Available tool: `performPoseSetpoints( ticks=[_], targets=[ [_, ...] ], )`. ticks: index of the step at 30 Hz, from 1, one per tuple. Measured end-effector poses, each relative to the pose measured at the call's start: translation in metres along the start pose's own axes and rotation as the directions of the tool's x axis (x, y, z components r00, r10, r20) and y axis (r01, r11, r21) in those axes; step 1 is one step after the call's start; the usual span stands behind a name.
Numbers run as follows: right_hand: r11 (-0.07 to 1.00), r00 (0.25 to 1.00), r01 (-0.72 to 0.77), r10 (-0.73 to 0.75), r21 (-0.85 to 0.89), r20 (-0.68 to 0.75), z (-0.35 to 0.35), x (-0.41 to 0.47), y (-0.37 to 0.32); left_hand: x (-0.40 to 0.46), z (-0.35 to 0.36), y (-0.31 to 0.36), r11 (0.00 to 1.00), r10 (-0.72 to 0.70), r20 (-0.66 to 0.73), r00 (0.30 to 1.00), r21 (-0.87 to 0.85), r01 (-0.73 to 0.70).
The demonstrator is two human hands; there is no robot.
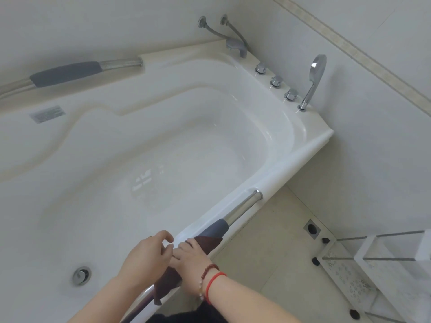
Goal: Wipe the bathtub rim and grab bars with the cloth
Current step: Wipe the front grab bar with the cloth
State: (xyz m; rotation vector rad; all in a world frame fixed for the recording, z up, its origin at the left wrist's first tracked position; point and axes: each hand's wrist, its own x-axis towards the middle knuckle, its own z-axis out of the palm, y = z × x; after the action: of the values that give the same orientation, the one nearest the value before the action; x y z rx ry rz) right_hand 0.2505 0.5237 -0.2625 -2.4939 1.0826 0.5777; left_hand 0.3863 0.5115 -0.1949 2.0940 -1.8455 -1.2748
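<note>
A white corner bathtub fills the view; its near rim [291, 164] runs from lower middle up to the right. Along that rim lies a chrome grab bar [242, 207] with a grey sleeve. A dark brown cloth [210, 243] is wrapped over the grey sleeve, and its tail hangs down below the bar. My right hand [191, 257] grips the cloth around the bar. My left hand [147, 255] sits just left of it, fingers loosely curled, fingertips by the cloth and rim. A second grab bar [67, 73] with a grey sleeve lies on the far left rim.
Three chrome knobs [276, 81], a hand shower [313, 80] and a spout [235, 46] line the far right rim. A drain [81, 275] sits in the tub floor. A glass-and-white shelf unit [377, 264] stands on the tiled floor at right.
</note>
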Motion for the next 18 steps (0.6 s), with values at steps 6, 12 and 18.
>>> performPoseSetpoints(
  ticks=[6, 12, 18],
  targets=[
    [0.993, 0.993, -0.118, 0.118, -0.021, 0.000, -0.012, -0.005, 0.030, 0.008, 0.006, 0.024, 0.999, -0.022, -0.053, 0.998, -0.035, 0.020],
    [0.977, 0.981, -0.184, 0.189, -0.111, 0.034, 0.014, 0.007, -0.021, 0.008, 0.017, 0.030, 0.995, -0.081, 0.002, 0.997, -0.050, 0.081],
    [0.999, 0.998, -0.009, 0.012, 0.037, -0.065, -0.006, -0.008, 0.051, 0.011, 0.015, 0.027, 0.996, -0.081, -0.048, 0.996, -0.030, 0.079]
  ],
)
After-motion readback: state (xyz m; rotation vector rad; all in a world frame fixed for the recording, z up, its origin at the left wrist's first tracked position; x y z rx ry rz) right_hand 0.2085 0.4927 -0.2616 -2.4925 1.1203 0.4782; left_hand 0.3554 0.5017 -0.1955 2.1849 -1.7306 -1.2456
